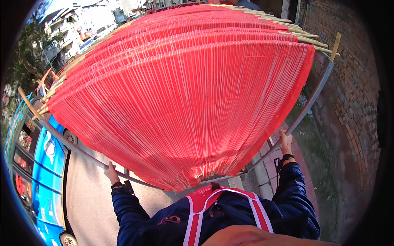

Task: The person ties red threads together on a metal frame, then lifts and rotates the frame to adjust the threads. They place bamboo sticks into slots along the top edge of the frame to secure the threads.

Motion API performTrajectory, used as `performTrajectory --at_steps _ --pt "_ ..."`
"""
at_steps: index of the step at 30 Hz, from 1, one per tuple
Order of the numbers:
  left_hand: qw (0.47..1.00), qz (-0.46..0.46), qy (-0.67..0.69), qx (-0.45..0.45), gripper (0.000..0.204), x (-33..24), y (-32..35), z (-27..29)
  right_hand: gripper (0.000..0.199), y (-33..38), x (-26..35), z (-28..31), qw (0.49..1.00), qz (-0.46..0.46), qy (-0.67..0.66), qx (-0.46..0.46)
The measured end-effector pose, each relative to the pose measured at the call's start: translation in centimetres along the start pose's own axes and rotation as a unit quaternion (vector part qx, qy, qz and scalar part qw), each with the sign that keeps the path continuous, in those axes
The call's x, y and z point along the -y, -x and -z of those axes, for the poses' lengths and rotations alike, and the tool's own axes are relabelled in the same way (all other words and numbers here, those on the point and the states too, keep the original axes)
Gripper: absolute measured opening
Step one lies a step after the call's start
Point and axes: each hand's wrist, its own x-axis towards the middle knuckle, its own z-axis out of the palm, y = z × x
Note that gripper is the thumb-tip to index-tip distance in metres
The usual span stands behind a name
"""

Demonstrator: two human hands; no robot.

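Left hand (pixel 111 171): raised from lower left, fingers closed in a grip, dark-blue sleeve, black wrist strap. Right hand (pixel 285 141): raised higher at right, fingers curled shut, same sleeve, black wristband.

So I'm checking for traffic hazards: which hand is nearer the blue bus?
Left. The left hand grips the metal rail on the street side, just right of the blue bus. The right hand holds the opposite rail, beside the brick wall.
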Motion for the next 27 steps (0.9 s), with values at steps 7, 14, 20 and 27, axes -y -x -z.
performTrajectory --at_steps 7,14,20,27 --pt "0.998 0.044 -0.040 0.016 0.036 1.2 -0.4 0.3 0.026 0.6 -0.2 -0.9 0.997 0.043 -0.038 -0.043" --pt "0.999 0.049 0.001 0.023 0.026 1.1 -0.5 0.2 0.025 1.2 1.5 -1.3 0.997 0.013 -0.041 -0.070" --pt "0.997 0.062 -0.006 0.044 0.030 1.1 -0.9 0.4 0.025 1.1 2.0 -1.7 0.995 -0.008 -0.020 -0.094" --pt "0.998 0.060 -0.007 0.035 0.030 0.8 -0.8 0.1 0.025 0.7 1.6 -1.6 0.990 -0.034 0.059 -0.122"
